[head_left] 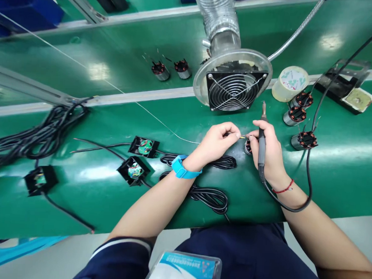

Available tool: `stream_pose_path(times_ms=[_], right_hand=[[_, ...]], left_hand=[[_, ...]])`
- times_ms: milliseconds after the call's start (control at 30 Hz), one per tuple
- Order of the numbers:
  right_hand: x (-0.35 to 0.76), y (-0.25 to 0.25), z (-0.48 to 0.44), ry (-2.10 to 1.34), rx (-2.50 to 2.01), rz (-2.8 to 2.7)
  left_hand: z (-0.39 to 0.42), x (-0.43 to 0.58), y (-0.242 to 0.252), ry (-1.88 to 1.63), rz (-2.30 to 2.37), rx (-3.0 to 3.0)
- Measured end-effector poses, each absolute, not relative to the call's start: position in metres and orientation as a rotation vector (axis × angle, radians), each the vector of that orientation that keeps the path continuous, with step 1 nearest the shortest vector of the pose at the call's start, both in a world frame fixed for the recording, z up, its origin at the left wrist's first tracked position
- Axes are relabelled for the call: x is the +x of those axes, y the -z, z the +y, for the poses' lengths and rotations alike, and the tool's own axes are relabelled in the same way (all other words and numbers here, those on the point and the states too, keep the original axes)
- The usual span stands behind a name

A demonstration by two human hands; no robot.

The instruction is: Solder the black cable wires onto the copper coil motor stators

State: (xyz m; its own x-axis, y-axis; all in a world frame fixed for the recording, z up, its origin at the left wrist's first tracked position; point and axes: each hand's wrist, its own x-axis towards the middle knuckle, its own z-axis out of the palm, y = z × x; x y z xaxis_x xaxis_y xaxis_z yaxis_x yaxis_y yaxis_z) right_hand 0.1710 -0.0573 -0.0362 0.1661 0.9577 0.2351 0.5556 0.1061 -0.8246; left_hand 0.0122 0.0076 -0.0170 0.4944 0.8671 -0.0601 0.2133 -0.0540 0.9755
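Note:
My left hand [217,143] is closed in a pinch on a thin wire [242,137], yellowish at its end. A soldering iron [261,149] rests upright in my right hand [272,153], its tip pointing away from me. The thumb and finger of that hand also come together near the wire's end, above a small motor stator [247,147] mostly hidden by the hand. From the upper left, a thin pale strand [156,118] that looks like solder runs to my left hand.
A fume extractor fan [234,92] hangs just beyond my hands. More stators [304,140] stand at right, near a tape roll [290,84] and an iron stand [345,87]. Black boxes with circuit boards [134,171] and coiled cables [212,198] lie at left and in front.

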Motion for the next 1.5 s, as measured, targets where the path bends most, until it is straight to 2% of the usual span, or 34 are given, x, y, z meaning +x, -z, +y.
stream_pose_path(times_ms=[200,300,467,733,867,1133,1367,1500], right_hand=[[0.185,0.042,-0.067,-0.506,-1.585,-1.472],[0.196,0.041,-0.076,-0.367,-1.595,-1.445],[0.203,0.041,-0.083,-0.258,-1.55,-1.451],[0.218,0.075,-0.078,-0.278,-1.594,-1.529],[0.225,0.086,-0.076,-0.28,-1.631,-1.493],[0.21,0.08,-0.082,-0.484,-1.679,-1.437],[0.231,0.099,-0.078,-0.411,-1.617,-1.62],[0.218,0.09,-0.081,-0.518,-1.685,-1.459]], left_hand=[[0.007,-0.006,-0.004,-0.554,0.919,1.854],[0.025,-0.04,-0.021,-0.517,1.138,2.056],[0.111,-0.101,-0.019,-0.79,1.768,1.959],[0.252,-0.144,0.013,-0.585,2.246,1.751],[0.277,-0.16,0.018,-0.417,2.301,1.686],[0.281,-0.18,0.019,-0.338,2.217,1.727],[0.286,-0.173,0.018,-0.204,2.171,1.83],[0.293,-0.163,0.019,-0.048,2.236,1.856]])
